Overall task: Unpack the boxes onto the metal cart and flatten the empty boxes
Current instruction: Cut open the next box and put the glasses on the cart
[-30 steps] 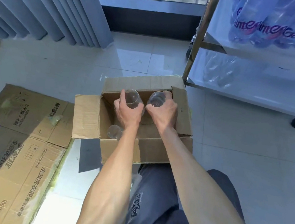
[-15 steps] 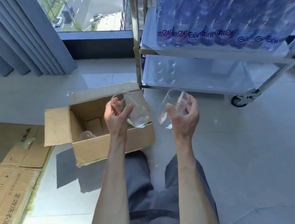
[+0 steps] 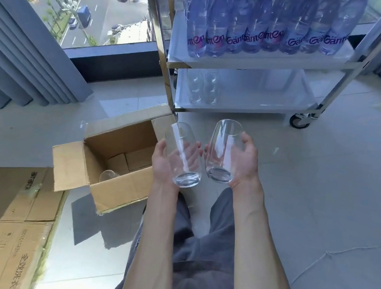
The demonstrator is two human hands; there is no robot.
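Cradling a clear glass, the left hand curls its fingers round it just right of the open cardboard box; the right hand grips a second glass close beside. Another glass sits inside the box. Beyond the box, the metal cart carries glasses below and water bottles above. Flattened boxes lie left of the box.
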